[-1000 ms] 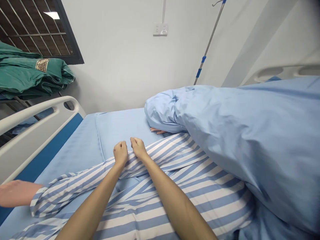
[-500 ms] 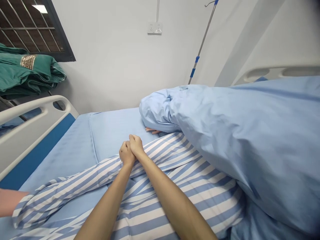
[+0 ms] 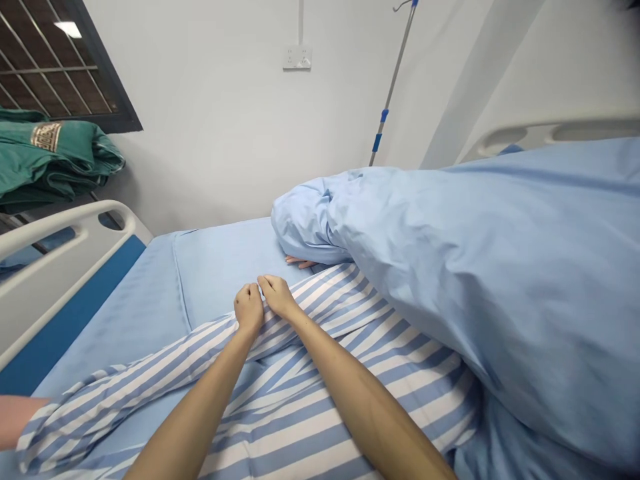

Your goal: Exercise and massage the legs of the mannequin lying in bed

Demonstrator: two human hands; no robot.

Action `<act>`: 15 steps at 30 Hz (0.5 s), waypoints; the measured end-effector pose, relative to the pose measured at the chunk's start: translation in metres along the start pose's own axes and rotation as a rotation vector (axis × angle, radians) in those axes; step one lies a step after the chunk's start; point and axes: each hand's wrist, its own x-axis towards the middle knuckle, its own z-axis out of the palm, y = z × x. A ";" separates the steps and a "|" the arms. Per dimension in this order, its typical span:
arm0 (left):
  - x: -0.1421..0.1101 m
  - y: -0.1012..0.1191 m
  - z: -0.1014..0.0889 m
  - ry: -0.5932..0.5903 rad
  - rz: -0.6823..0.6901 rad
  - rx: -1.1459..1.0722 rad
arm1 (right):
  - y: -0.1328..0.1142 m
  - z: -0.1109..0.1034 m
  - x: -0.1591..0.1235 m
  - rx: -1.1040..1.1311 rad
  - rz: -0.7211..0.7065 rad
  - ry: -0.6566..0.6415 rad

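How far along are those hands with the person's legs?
Done, it seems: the blue quilt lies back from the striped trousers. In hand: the left hand and right hand are fists at the far trouser leg. Left: neither is at the near leg; what remains is unclear.

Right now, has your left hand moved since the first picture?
Yes, my left hand has moved right in the picture, farther from the bed's end board than it was then.
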 end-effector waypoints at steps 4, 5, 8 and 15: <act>0.004 0.017 0.013 0.022 -0.036 -0.139 | 0.004 -0.003 0.007 0.181 0.075 0.107; 0.003 0.019 0.017 0.043 -0.056 -0.133 | 0.004 -0.003 0.008 0.194 0.100 0.135; 0.002 0.018 0.025 0.057 -0.067 -0.043 | 0.000 -0.005 0.005 0.088 0.139 0.184; -0.004 0.010 0.025 -0.017 0.019 -0.012 | -0.016 -0.023 0.000 -0.433 -0.032 0.092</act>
